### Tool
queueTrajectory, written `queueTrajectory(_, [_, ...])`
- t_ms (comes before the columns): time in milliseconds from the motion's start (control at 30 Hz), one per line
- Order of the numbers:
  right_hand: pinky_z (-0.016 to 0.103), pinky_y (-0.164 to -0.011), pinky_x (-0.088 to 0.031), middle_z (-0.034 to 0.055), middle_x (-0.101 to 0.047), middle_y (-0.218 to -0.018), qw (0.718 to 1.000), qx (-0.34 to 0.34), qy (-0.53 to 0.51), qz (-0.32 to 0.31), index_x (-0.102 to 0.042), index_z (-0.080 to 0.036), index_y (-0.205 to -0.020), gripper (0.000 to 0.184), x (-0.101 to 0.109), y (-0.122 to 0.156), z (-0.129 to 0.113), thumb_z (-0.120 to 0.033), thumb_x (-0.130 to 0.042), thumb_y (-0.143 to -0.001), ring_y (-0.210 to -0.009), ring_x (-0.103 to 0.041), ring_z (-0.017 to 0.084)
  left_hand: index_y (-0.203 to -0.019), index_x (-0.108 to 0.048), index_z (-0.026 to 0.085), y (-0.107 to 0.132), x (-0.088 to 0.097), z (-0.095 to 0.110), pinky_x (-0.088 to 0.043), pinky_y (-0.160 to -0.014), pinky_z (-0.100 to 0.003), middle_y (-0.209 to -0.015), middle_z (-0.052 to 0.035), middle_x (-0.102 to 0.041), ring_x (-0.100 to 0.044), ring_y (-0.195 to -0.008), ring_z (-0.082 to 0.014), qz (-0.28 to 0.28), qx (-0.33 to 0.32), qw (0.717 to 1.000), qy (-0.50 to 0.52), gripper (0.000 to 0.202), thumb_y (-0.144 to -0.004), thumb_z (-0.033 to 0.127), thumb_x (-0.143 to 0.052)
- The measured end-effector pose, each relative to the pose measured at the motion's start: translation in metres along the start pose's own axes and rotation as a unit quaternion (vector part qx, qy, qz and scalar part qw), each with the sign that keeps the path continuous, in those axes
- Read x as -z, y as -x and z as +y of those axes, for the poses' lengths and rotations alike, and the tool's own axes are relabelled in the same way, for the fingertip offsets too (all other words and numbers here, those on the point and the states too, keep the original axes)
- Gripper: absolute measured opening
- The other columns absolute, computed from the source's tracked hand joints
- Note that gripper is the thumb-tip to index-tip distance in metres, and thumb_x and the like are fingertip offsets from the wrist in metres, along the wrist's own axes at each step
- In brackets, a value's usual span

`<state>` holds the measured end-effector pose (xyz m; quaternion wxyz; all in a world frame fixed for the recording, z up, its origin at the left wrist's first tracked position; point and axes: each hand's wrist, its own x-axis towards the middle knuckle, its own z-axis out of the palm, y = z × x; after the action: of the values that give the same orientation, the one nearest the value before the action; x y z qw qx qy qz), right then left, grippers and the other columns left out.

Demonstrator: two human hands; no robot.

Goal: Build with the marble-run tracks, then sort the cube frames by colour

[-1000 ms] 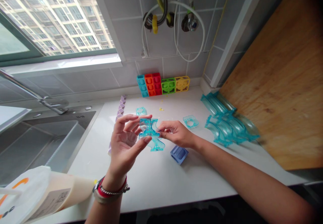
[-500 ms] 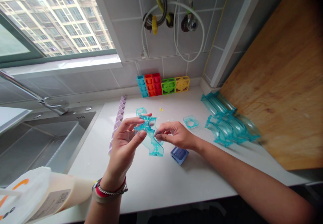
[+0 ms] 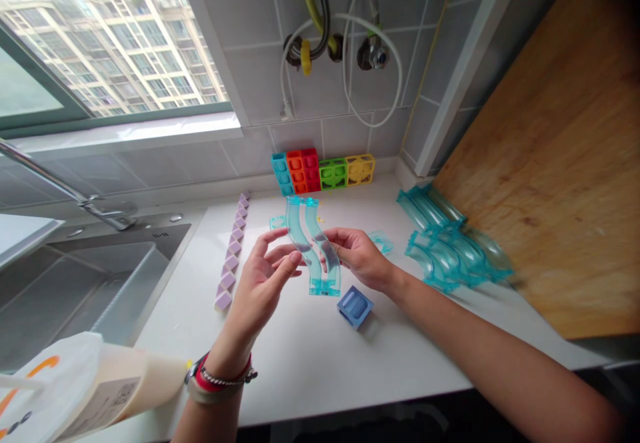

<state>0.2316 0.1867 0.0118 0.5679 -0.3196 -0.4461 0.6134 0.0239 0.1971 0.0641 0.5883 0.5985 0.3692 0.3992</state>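
Observation:
My left hand [image 3: 273, 273] pinches a clear teal S-curved track piece [image 3: 300, 233] by its edge, thumb toward me. A second, similar curved track piece [image 3: 327, 253] lies alongside it, gripped at its right edge by my right hand [image 3: 363, 256]. Both pieces are held above the counter, with their end blocks level at top and bottom; I cannot tell whether they are joined. Part of the right fingers shows through the clear plastic. Below the right hand a blue block [image 3: 355, 306] rests on the counter. Behind that hand lies a flat teal piece [image 3: 381, 242], partly covered.
Coloured blocks [image 3: 305, 171] stand against the wall. A row of lilac blocks [image 3: 234, 250] runs left of my hands, beside the sink [image 3: 170, 256]. More teal track pieces [image 3: 450, 256] lie at right near the wooden board [image 3: 550, 183]. A drink cup [image 3: 115, 390] stands front left.
The teal pieces have been turned from a tilted, overlapping view to lie side by side lengthwise. My right hand has come in against the right piece's edge.

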Motion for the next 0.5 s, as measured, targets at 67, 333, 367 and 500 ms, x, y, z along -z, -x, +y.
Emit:
queueTrajectory(67, [0.027, -0.066, -0.055, 0.0029, -0.075, -0.081, 1.000, -0.009, 0.001, 0.003, -0.078, -0.017, -0.109, 0.048, -0.0006, -0.0004, 0.0007, -0.053, -0.089, -0.079, -0.069, -0.067, 0.014, -0.135, -0.053, 0.021, -0.0002, 0.0005, 0.0002, -0.059, -0.077, -0.030, -0.108, -0.0088, -0.078, -0.076, -0.092, -0.0207, 0.007, 0.001, 1.000, 0.008, 0.057, -0.090, 0.041, -0.081])
queueTrajectory(333, [0.027, -0.064, -0.056, 0.0040, -0.075, -0.087, 0.998, -0.064, 0.014, 0.022, -0.075, -0.017, -0.103, 0.046, -0.0020, -0.0010, 0.0057, -0.054, -0.087, -0.079, -0.066, -0.067, 0.013, -0.107, -0.071, 0.017, -0.0008, 0.0043, -0.0034, -0.060, -0.067, -0.028, -0.090, -0.0055, -0.076, -0.076, -0.078, -0.0197, 0.027, 0.012, 0.999, -0.022, 0.036, -0.084, 0.041, -0.085])
queueTrajectory(367, [0.029, -0.067, -0.057, 0.0044, -0.075, -0.089, 0.997, -0.070, 0.018, 0.022, -0.075, -0.017, -0.102, 0.045, -0.0022, -0.0011, 0.0063, -0.056, -0.085, -0.081, -0.067, -0.067, 0.014, -0.103, -0.072, 0.017, -0.0009, 0.0045, -0.0045, -0.060, -0.064, -0.027, -0.089, -0.0052, -0.075, -0.076, -0.075, -0.0195, 0.037, 0.005, 0.999, -0.034, 0.033, -0.084, 0.041, -0.085])
queueTrajectory(500, [0.030, -0.072, -0.057, 0.0046, -0.071, -0.092, 0.989, -0.017, 0.096, 0.109, -0.072, -0.018, -0.095, 0.043, -0.0044, 0.0002, 0.0060, -0.060, -0.075, -0.088, -0.078, -0.066, 0.016, -0.100, -0.068, 0.020, -0.0003, 0.0033, -0.0075, -0.058, -0.053, -0.025, -0.082, -0.0005, -0.068, -0.074, -0.067, -0.0184, 0.102, -0.034, 0.990, -0.091, 0.027, -0.085, 0.038, -0.082])
